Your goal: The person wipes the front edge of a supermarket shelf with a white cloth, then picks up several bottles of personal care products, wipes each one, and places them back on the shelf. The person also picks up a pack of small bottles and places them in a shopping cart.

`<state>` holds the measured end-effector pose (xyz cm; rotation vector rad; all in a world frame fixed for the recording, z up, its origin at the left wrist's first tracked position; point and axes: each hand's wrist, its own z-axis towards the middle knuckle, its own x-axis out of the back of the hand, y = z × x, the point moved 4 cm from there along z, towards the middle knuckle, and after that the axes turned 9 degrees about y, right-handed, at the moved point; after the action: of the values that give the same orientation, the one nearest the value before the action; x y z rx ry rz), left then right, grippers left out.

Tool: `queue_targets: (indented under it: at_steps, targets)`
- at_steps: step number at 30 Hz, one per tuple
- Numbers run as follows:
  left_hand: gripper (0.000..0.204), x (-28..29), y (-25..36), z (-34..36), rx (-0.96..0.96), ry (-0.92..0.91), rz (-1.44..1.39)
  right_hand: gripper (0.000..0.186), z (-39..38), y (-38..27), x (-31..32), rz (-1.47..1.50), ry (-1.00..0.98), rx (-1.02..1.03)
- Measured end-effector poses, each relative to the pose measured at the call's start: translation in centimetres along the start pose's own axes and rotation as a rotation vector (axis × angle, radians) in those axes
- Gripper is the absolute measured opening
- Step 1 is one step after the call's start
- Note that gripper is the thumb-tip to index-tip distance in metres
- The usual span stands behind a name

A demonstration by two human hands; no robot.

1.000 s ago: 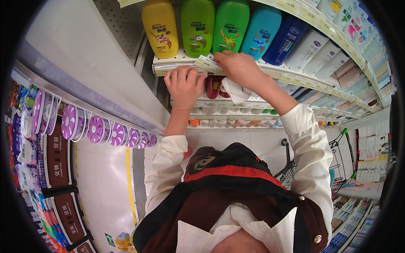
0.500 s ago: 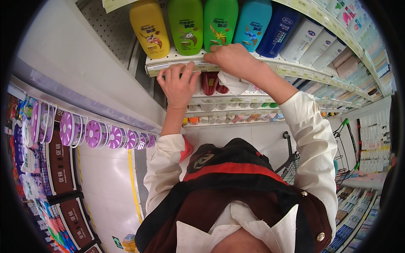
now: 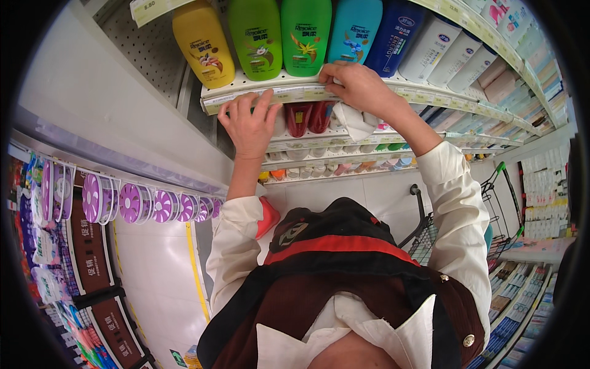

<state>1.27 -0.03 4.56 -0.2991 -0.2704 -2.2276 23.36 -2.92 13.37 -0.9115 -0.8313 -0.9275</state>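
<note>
My left hand [image 3: 248, 126] is at the front edge strip [image 3: 295, 93] of the upper shelf, with its fingers apart and nothing seen in them. Farther right, my right hand [image 3: 364, 90] has bent fingers at the same edge, below the blue-green bottle [image 3: 355, 31]. A white cloth [image 3: 354, 122] hangs beneath that hand, bunched in its lower fingers, which are partly hidden. Behind the strip stand a yellow bottle [image 3: 203, 44], a light green bottle [image 3: 255, 40], a bright green bottle [image 3: 306, 38] and a dark blue bottle [image 3: 394, 40], all upright.
White bottles [image 3: 430, 49] continue the row rightward. Dark red bottles [image 3: 298, 120] stand one shelf lower. A pale upright panel [image 3: 104, 92] borders the shelves at left, beside purple round containers [image 3: 136, 203] on a rack. At right behind my arm is a wire shopping cart [image 3: 505, 206].
My right hand has slid right along the shelf edge with the cloth, from below the bright green bottle toward the blue-green one. My left hand keeps nearly the same place; the view has shifted slightly.
</note>
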Motion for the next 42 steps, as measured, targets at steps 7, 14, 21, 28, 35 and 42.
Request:
queue_targets:
  at_steps: [7, 14, 21, 28, 35, 42]
  targets:
    - [0.039, 0.0, -0.2, -0.1, -0.007, -0.029, 0.000, 0.013, -0.5, 0.2, -0.3, -0.034, 0.001, -0.007]
    - [0.039, -0.2, -0.2, -0.2, -0.001, -0.046, 0.016, 0.017, -1.3, -0.6, -1.1, -0.149, 0.148, 0.073]
    - [0.039, -0.3, 0.0, -0.1, -0.001, -0.047, 0.060, 0.028, -3.3, -1.2, -1.4, -0.243, 0.237, 0.139]
    - [0.040, 0.7, 1.2, -0.2, -0.034, 0.026, 0.141, 0.028, -9.4, -1.2, -1.8, -0.075, 0.318, 0.049]
    - [0.036, -0.9, 7.4, 0.9, -0.121, -0.080, -0.102, 0.020, -14.6, 3.8, 0.2, 0.014, 0.340, -0.146]
    - [0.049, -6.4, 15.8, 2.8, -0.179, -0.234, -0.303, 0.030, -16.5, 7.8, 4.3, -0.127, 0.497, -0.307]
